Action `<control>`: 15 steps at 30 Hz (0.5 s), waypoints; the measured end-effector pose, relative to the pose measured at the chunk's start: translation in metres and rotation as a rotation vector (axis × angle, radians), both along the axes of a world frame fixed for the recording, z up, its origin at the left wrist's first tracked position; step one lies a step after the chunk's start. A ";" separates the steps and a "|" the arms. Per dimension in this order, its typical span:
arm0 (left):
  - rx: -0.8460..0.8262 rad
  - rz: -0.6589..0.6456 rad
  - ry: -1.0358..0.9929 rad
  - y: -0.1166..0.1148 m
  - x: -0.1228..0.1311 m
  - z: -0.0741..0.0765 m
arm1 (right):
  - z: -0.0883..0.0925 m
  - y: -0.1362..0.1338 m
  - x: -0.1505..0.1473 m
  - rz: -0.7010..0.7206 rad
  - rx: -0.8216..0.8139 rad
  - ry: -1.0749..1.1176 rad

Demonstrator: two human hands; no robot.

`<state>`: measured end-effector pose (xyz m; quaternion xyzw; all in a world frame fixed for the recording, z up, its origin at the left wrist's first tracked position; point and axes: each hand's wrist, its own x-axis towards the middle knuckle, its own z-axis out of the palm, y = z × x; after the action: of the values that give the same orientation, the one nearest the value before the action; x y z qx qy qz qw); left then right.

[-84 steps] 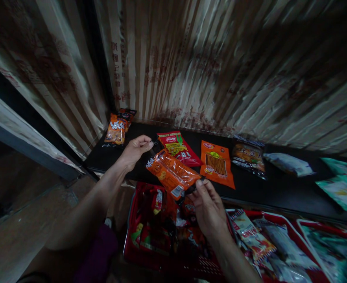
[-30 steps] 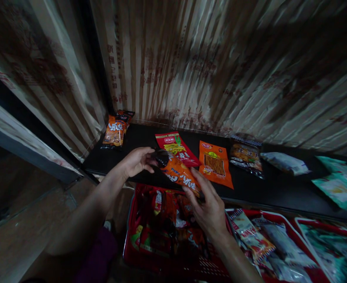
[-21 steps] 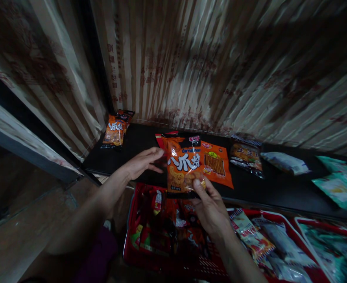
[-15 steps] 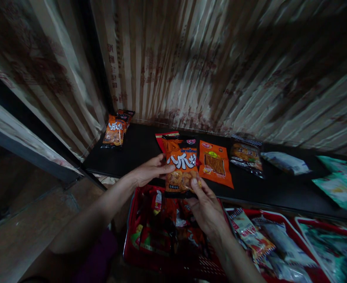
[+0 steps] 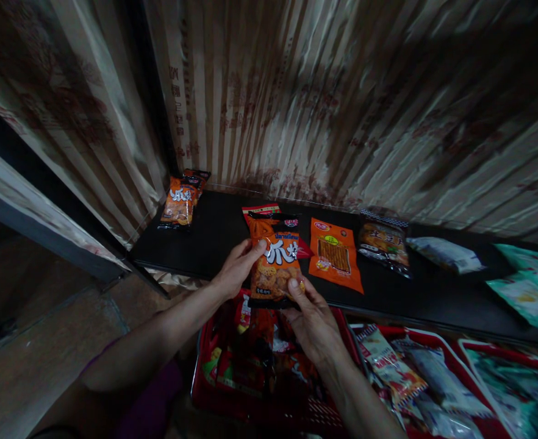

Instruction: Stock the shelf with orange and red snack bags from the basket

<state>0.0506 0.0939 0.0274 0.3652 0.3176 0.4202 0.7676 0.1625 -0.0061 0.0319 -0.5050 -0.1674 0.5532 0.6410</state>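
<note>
An orange snack packet [image 5: 274, 259] with white lettering is held upright, face toward me, over the front edge of a black shelf [image 5: 214, 228]. My left hand [image 5: 236, 268] grips its left side, thumb on the front. My right hand [image 5: 312, 320] pinches its bottom right corner from below. Behind the packet lies a red snack packet [image 5: 262, 210], mostly hidden. Two matching orange packets [image 5: 180, 201] lie at the shelf's far left corner.
On the shelf to the right lie a flat orange packet [image 5: 335, 255], a dark packet [image 5: 383, 241], a pale packet [image 5: 445, 255] and green packets [image 5: 527, 283]. Below the shelf stand a red basket [image 5: 205, 372] full of snacks and further red baskets [image 5: 438, 341] to the right. Striped paper covers the wall.
The orange packet has been turned from lying sideways to upright with its front toward me. My left hand has taken hold of its left side, and both hands have drawn it slightly left and nearer.
</note>
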 end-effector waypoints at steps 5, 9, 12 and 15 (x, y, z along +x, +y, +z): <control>0.032 0.072 0.051 0.002 0.000 -0.002 | -0.001 0.001 -0.002 0.002 -0.008 -0.014; 0.034 0.097 0.051 0.003 -0.003 -0.004 | -0.003 0.002 -0.006 0.041 0.004 -0.074; 0.046 0.116 0.073 0.005 -0.008 -0.006 | -0.005 0.002 -0.009 0.142 -0.005 -0.144; 0.082 0.119 0.116 0.006 -0.015 -0.006 | -0.008 0.005 -0.012 0.197 -0.024 -0.188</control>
<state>0.0355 0.0999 0.0216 0.4005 0.3652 0.4558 0.7060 0.1501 -0.0012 0.0240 -0.5432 -0.2691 0.5658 0.5590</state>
